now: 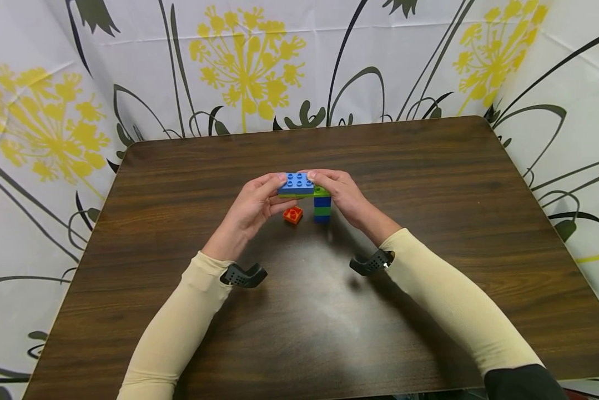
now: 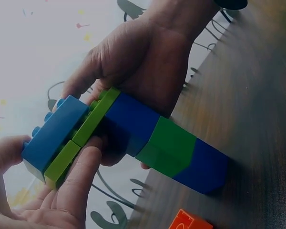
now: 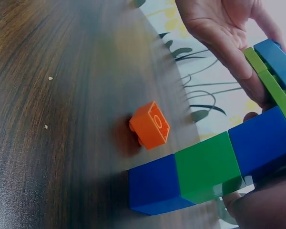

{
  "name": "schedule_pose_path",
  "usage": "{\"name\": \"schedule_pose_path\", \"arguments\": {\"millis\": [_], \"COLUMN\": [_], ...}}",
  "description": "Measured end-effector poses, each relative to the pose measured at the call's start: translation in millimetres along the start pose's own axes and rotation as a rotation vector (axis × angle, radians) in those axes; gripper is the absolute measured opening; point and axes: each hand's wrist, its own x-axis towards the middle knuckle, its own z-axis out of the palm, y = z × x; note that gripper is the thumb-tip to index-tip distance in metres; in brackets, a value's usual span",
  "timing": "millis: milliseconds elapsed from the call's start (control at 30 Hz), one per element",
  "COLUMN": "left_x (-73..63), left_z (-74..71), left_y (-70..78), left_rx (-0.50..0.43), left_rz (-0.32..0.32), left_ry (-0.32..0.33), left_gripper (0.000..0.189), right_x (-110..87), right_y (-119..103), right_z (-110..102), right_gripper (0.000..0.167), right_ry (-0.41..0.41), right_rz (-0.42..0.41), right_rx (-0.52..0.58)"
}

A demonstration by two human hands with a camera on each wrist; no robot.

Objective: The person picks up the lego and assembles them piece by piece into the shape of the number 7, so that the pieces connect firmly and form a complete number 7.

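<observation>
A light blue toy building brick [image 1: 296, 188] with studs lies over thin lime green bricks [image 2: 91, 121] at the top of a column. Below come a dark blue brick [image 2: 131, 121], a green brick [image 2: 167, 148] and another dark blue brick [image 2: 205, 167], stacked upright. My left hand [image 1: 251, 205] pinches the overhanging left end, thumb on the light blue brick and fingers under the lime one. With my right hand [image 1: 346, 194] I hold the right end, thumb on top, the other fingers behind the column. An orange brick [image 3: 150, 126] sits on the table just left of the column.
The dark wood-grain table [image 1: 309, 311] extends around the bricks on all sides. Behind its far edge hangs a white curtain [image 1: 329, 66] with yellow and grey flower prints. Black bands [image 1: 243, 275] are on both wrists.
</observation>
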Motion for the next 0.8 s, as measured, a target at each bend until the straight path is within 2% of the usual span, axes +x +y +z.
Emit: {"name": "schedule_pose_path", "arguments": {"millis": [433,800], "left_x": [-0.1,1.0], "left_z": [-0.2,-1.6], "left_y": [-0.5,-2.0], "left_rx": [-0.018,-0.049], "left_rz": [-0.007,0.004], "left_ry": [-0.023,-0.024], "left_gripper": [0.032,0.031], "right_x": [-0.7,0.0], "right_y": [1.8,3.1], "right_z": [-2.1,-1.8], "right_gripper": [0.043,0.041], "right_ry": [-0.032,-0.017], "right_rz": [-0.012,-0.025], "right_rx": [-0.033,-0.016]}}
